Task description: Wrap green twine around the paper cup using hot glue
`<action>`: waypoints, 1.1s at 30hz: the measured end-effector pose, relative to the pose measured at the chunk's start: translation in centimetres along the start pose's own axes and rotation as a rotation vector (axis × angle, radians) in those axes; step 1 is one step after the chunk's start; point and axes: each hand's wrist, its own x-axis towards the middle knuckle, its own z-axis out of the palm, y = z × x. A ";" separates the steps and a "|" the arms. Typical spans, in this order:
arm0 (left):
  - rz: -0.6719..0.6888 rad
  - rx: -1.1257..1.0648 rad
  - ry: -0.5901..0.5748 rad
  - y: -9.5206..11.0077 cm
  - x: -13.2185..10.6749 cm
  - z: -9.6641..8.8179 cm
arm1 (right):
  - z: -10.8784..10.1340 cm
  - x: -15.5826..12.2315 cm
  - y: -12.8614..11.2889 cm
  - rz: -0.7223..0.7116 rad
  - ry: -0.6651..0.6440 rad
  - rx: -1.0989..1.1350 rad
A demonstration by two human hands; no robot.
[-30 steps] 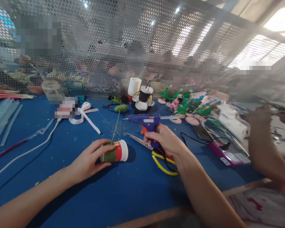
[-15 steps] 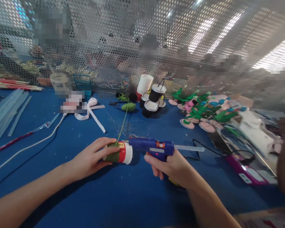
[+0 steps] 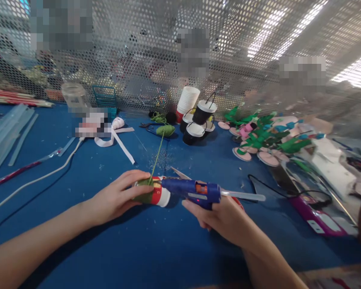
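My left hand (image 3: 117, 196) is wrapped round a small paper cup (image 3: 156, 194) lying on its side on the blue table (image 3: 168, 249). The cup is partly wound with green yarn, red and white at its open end. A strand of green yarn (image 3: 158, 154) runs from the cup back to a small yarn ball (image 3: 165, 130). My right hand (image 3: 222, 216) grips a blue glue gun (image 3: 195, 190) held level, its nozzle touching the cup. A clear glue stick (image 3: 243, 195) sticks out of the gun's back.
Scissors (image 3: 180, 174) lie behind the gun. Black and white cups (image 3: 195, 116) stand at the back by a perforated metal screen (image 3: 180, 60). Green and pink craft pieces (image 3: 258, 138) crowd the right. Clear glue sticks (image 3: 6, 136), a white cable (image 3: 48, 174) and ribbon (image 3: 120, 142) lie left.
My right hand lifted the glue gun from its upright stand, turned it level and brought its nozzle onto the cup. The left hand kept hold of the cup.
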 end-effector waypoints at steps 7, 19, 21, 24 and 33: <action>-0.019 0.003 -0.005 -0.1 -0.1 0.1 | 0.0 -0.1 0.0 -0.001 0.027 -0.040; -0.075 0.003 -0.001 0.1 0.0 0.0 | 0.0 0.0 0.3 -0.215 0.064 -0.044; -0.092 -0.004 0.005 0.0 -0.1 0.0 | 0.2 0.2 0.6 -0.222 0.115 -0.061; -0.123 -0.028 0.009 0.0 -0.2 0.1 | 0.1 0.1 0.5 -0.265 0.117 -0.071; -0.220 -0.104 0.012 -0.3 -0.6 0.4 | -0.3 -0.4 0.0 -0.339 0.078 -0.171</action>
